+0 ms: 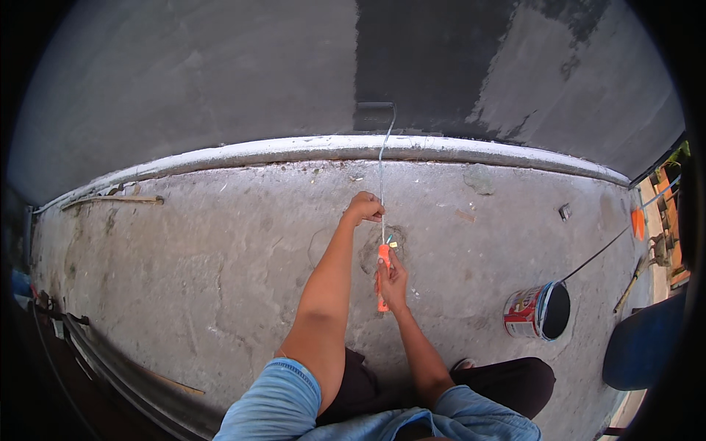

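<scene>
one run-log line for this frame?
left hand: grips roller shaft | right hand: holds orange handle | roller: on wall | paint can: right

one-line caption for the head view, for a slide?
Both hands, left hand on the shaft and right hand on the orange handle, press a paint roller against a half-darkened wall.

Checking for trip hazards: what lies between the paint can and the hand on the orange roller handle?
In the head view, only bare concrete floor separates the paint can from the right hand.
</scene>
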`<state>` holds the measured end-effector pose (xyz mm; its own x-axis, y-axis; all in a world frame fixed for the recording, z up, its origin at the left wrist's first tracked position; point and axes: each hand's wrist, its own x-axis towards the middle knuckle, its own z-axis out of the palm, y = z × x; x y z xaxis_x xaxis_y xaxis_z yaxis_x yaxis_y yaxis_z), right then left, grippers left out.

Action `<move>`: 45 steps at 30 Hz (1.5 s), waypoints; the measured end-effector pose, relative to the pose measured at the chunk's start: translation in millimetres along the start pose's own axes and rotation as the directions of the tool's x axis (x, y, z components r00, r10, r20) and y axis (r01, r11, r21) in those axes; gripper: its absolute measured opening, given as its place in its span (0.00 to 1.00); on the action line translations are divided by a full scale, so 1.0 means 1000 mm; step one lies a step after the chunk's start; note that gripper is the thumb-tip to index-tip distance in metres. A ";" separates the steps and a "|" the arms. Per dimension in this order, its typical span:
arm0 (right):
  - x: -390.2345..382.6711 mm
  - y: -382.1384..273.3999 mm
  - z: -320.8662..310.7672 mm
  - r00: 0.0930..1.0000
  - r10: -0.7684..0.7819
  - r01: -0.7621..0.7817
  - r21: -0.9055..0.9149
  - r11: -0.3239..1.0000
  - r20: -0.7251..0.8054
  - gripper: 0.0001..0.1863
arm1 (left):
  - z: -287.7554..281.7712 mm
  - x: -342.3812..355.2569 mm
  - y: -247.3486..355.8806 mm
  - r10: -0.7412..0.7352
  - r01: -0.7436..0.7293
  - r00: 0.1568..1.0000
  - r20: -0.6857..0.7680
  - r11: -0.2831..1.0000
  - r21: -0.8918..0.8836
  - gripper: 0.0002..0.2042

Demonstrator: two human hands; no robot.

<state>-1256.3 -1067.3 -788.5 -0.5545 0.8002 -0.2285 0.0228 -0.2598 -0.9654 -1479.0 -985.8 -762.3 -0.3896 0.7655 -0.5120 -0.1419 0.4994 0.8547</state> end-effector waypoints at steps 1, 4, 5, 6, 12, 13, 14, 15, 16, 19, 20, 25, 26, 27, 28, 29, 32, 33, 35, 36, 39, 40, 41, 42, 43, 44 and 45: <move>0.000 0.000 0.001 1.000 -0.005 0.005 -0.005 1.000 0.010 0.31 | 0.000 0.002 -0.009 -0.001 0.001 1.000 -0.021 1.000 -0.002 0.09; -0.003 0.001 0.008 0.996 0.095 -0.095 0.052 0.994 0.004 0.31 | 0.004 0.010 -0.031 -0.016 0.025 0.989 -0.150 0.998 0.055 0.09; -0.003 0.002 0.011 0.995 0.098 -0.098 0.045 0.994 0.009 0.31 | 0.003 0.011 -0.037 -0.024 0.043 0.978 -0.208 0.995 0.085 0.08; -0.002 0.002 0.011 0.995 0.095 -0.095 0.037 0.995 0.004 0.31 | 0.007 0.010 -0.036 -0.016 0.037 0.977 -0.214 0.995 0.096 0.08; -0.003 0.002 0.011 1.000 -0.002 0.003 0.028 1.000 -0.026 0.31 | -0.001 0.004 -0.018 0.016 -0.014 0.997 -0.069 1.000 0.018 0.07; -0.004 0.001 0.012 0.998 -0.049 0.050 0.015 0.999 -0.036 0.30 | -0.004 0.004 -0.010 0.027 -0.027 0.999 -0.021 1.000 -0.011 0.07; -0.005 0.001 0.011 0.999 -0.019 0.020 0.032 0.999 -0.036 0.30 | -0.005 0.002 -0.003 0.040 -0.039 0.999 0.027 0.998 -0.042 0.07; -0.005 -0.008 0.012 1.000 0.004 -0.002 0.051 0.999 -0.026 0.30 | -0.006 0.003 0.000 0.039 -0.039 0.999 0.021 0.999 0.016 0.08; -0.005 -0.012 0.013 1.000 0.025 -0.024 0.069 0.997 -0.016 0.30 | -0.006 0.004 -0.005 0.035 -0.035 0.999 -0.005 0.999 -0.005 0.08; -0.002 0.005 0.010 1.000 -0.008 0.008 0.033 0.999 -0.004 0.30 | -0.001 0.007 -0.023 0.033 -0.035 0.997 -0.075 0.999 -0.025 0.08; -0.001 0.010 0.010 1.000 -0.013 0.013 0.029 0.999 0.000 0.31 | -0.001 0.010 -0.028 0.029 -0.030 0.995 -0.100 1.000 -0.006 0.09; -0.001 0.015 0.013 0.999 0.042 -0.044 0.044 0.998 0.025 0.33 | 0.006 0.014 -0.041 0.009 0.003 0.976 -0.216 0.998 0.056 0.08; 0.000 0.014 0.015 0.999 0.032 -0.033 0.052 0.998 0.026 0.33 | 0.004 0.015 -0.040 0.012 0.004 0.978 -0.207 0.997 0.077 0.08; -0.001 0.015 0.015 0.999 0.026 -0.027 0.061 0.998 0.023 0.33 | 0.004 0.013 -0.039 0.011 0.008 0.981 -0.193 0.995 0.098 0.08; -0.002 0.015 0.016 1.000 0.019 -0.021 0.069 0.997 0.020 0.33 | 0.001 0.012 -0.037 0.017 -0.005 0.987 -0.159 0.997 0.078 0.08; -0.003 0.016 0.017 1.000 0.003 -0.003 0.074 0.997 -0.001 0.32 | -0.003 0.011 -0.034 0.024 -0.016 0.992 -0.126 0.998 0.057 0.09; -0.003 0.012 0.016 0.999 -0.018 0.022 0.082 0.996 -0.047 0.31 | 0.002 0.002 -0.011 0.043 -0.042 0.997 -0.067 0.999 0.015 0.11; -0.001 0.008 0.015 0.999 -0.016 0.019 0.087 0.996 -0.033 0.31 | 0.002 0.001 -0.007 0.054 -0.053 0.996 -0.066 0.999 0.005 0.12; -0.001 0.007 0.012 1.000 -0.003 0.004 0.071 0.997 -0.016 0.31 | 0.005 0.001 -0.017 0.037 -0.038 0.994 -0.104 0.999 -0.009 0.13; -0.002 0.005 0.012 1.000 0.002 -0.002 0.049 0.999 -0.008 0.31 | 0.006 0.004 -0.021 0.036 -0.038 0.992 -0.124 0.999 -0.018 0.14; -0.002 0.011 0.014 1.000 0.030 -0.030 0.065 0.997 -0.003 0.31 | 0.004 0.013 -0.037 0.033 -0.016 0.976 -0.217 0.997 0.082 0.15; -0.001 0.014 0.012 0.999 0.039 -0.038 0.081 0.996 -0.008 0.31 | 0.009 0.015 -0.039 0.031 -0.009 0.974 -0.225 0.995 0.098 0.15; 0.000 0.016 0.009 0.999 0.038 -0.037 0.070 0.997 -0.011 0.31 | 0.013 0.016 -0.040 0.029 -0.002 0.972 -0.235 0.993 0.115 0.15; 0.000 0.017 0.006 0.999 0.039 -0.038 0.061 0.997 -0.013 0.32 | 0.016 0.016 -0.040 0.025 0.008 0.969 -0.246 0.991 0.133 0.14; 0.001 0.018 0.004 0.999 0.040 -0.039 0.053 0.998 -0.014 0.32 | 0.017 0.016 -0.040 0.024 0.004 0.969 -0.247 0.993 0.115 0.14; 0.003 0.019 0.003 0.999 0.046 -0.046 0.054 0.998 -0.008 0.32 | 0.018 0.016 -0.039 0.024 0.000 0.968 -0.250 0.995 0.096 0.14; 0.003 0.017 0.001 0.998 0.055 -0.054 0.053 0.997 -0.006 0.32 | 0.019 0.016 -0.038 0.021 -0.002 0.969 -0.248 0.997 0.077 0.14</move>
<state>-1258.3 -1070.2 -805.6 -0.5477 0.7878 -0.2816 0.0091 -0.3310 -0.9436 -1461.9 -985.1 -804.7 -0.6060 0.6514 -0.4567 -0.0709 0.5275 0.8466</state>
